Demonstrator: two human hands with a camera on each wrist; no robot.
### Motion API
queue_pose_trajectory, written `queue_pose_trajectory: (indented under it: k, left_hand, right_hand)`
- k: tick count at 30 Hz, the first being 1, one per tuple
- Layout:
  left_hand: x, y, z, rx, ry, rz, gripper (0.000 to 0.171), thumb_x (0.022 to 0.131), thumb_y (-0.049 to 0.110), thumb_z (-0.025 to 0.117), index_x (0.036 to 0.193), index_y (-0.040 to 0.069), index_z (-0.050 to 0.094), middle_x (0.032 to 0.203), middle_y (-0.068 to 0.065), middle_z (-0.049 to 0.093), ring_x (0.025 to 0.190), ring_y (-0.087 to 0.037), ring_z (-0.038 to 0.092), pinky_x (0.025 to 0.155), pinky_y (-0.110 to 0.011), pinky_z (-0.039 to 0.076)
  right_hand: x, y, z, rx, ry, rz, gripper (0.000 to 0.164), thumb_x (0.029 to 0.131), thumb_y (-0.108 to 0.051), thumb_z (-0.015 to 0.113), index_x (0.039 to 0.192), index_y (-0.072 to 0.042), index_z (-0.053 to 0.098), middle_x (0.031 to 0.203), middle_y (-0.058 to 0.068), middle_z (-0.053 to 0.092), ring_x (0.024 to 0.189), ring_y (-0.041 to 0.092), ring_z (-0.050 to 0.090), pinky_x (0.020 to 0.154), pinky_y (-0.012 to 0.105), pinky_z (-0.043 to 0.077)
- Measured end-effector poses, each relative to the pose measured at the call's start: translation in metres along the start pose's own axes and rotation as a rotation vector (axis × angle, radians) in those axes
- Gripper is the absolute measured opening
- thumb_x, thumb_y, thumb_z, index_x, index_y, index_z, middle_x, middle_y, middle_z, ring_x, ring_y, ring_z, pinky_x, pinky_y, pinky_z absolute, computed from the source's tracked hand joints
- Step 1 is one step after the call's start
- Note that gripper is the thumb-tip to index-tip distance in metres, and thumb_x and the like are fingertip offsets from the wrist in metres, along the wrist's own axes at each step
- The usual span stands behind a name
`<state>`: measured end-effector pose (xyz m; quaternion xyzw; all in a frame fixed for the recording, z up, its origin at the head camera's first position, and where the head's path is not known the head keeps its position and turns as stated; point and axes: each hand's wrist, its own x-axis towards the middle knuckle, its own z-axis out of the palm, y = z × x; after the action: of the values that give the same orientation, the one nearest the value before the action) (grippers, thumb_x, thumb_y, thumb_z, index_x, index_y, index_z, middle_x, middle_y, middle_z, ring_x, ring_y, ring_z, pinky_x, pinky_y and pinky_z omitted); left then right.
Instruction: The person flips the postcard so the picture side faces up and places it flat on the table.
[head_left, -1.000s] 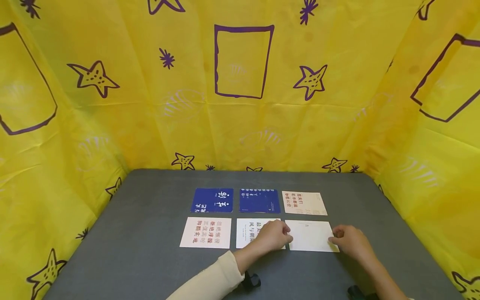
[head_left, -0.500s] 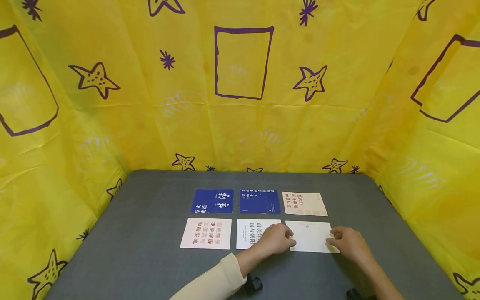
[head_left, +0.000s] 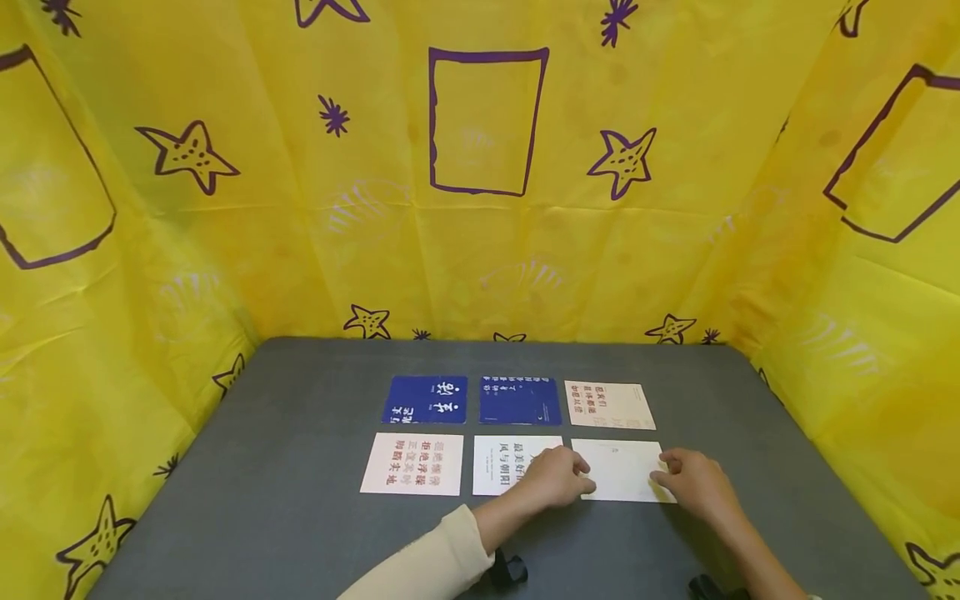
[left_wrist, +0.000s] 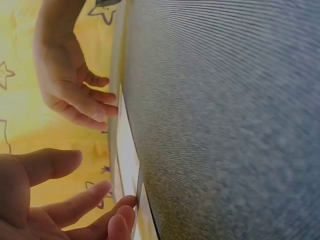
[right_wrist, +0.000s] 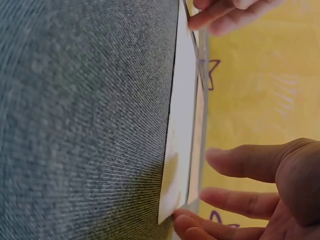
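A nearly blank white card (head_left: 624, 472) lies flat on the grey table, at the right end of the nearer row of cards. My left hand (head_left: 557, 477) hovers over its left end and partly covers the white card with dark writing (head_left: 491, 467). In the left wrist view, the left thumb (left_wrist: 55, 166) stands apart from the fingers, whose tips reach down by the cards. At the blank card's right end is my right hand (head_left: 697, 483). Its thumb (right_wrist: 245, 161) is raised in the right wrist view, while lower fingers touch or nearly touch the card's corner.
Two blue cards (head_left: 424, 400) (head_left: 519, 402) and a cream card with red writing (head_left: 609, 406) form the farther row. A pinkish card (head_left: 412, 464) lies nearer left. Yellow patterned cloth (head_left: 480, 250) walls the table's back and sides.
My left hand has shifted slightly right, and my right thumb slightly left over the card. The blank card and the other cards stay essentially in place.
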<state>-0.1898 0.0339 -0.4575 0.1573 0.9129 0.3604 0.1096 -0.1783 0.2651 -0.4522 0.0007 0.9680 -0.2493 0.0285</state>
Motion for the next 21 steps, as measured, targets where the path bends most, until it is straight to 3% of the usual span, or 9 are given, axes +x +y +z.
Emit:
queue_pose_trajectory:
  k: [5,9,16,21]
  left_hand:
    - [0.003,-0.002,-0.003,-0.217,-0.028,-0.059,0.025,0.077,0.016,0.074,0.097,0.0,0.075,0.089,-0.01,0.074,0.073,-0.015,0.062,0.064,-0.024,0.046]
    - [0.003,-0.004,-0.003,-0.328,-0.04,-0.099,0.027,0.077,0.014,0.075,0.099,-0.003,0.073,0.091,-0.012,0.072,0.079,-0.017,0.062,0.068,-0.028,0.048]
    - [0.003,-0.006,0.0,-0.437,-0.017,-0.104,0.031,0.077,0.004,0.072,0.105,-0.007,0.069,0.089,-0.011,0.068,0.082,-0.016,0.059,0.072,-0.028,0.048]
    - [0.004,-0.008,0.002,-0.477,0.037,-0.079,0.039,0.068,-0.015,0.058,0.106,-0.011,0.068,0.086,-0.012,0.068,0.077,-0.01,0.053,0.063,-0.02,0.043]
  right_hand:
    - [0.001,0.003,0.002,0.05,0.021,0.014,0.034,0.084,-0.017,0.07,0.107,0.008,0.066,0.095,0.022,0.071,0.087,0.034,0.067,0.07,0.044,0.051]
    - [0.002,0.008,0.003,0.105,0.026,0.033,0.034,0.086,-0.016,0.068,0.108,0.01,0.065,0.095,0.025,0.07,0.085,0.034,0.066,0.067,0.039,0.05]
    - [0.004,0.015,0.002,0.173,0.017,0.079,0.028,0.086,-0.008,0.06,0.107,0.009,0.066,0.094,0.024,0.069,0.079,0.025,0.061,0.063,0.031,0.044]
    - [0.005,0.02,0.002,0.203,-0.008,0.087,0.027,0.086,-0.005,0.056,0.105,0.008,0.069,0.105,0.026,0.07,0.093,0.033,0.063,0.07,0.032,0.045]
